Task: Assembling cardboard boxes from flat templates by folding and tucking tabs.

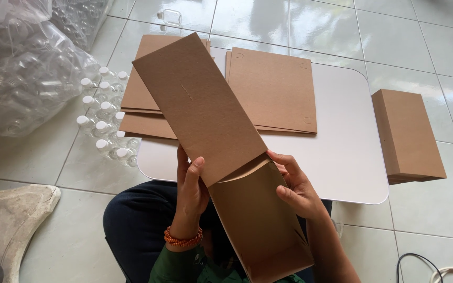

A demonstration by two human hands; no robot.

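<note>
I hold a long brown cardboard box blank (205, 115) up over my lap, partly folded, its lower part (258, 220) bent toward me. My left hand (191, 186) grips its left edge, thumb on the front. My right hand (295, 183) grips the right edge near the fold, fingers curled around it. A beaded orange bracelet (183, 239) sits on my left wrist.
A low white table (342, 157) carries two stacks of flat cardboard blanks (273, 89) (140, 112). A folded brown box (407, 136) lies on the tiled floor at right. Small white-capped clear bottles (103, 128) and a plastic bag of bottles (22, 68) lie left. Cables (431, 267) lie bottom right.
</note>
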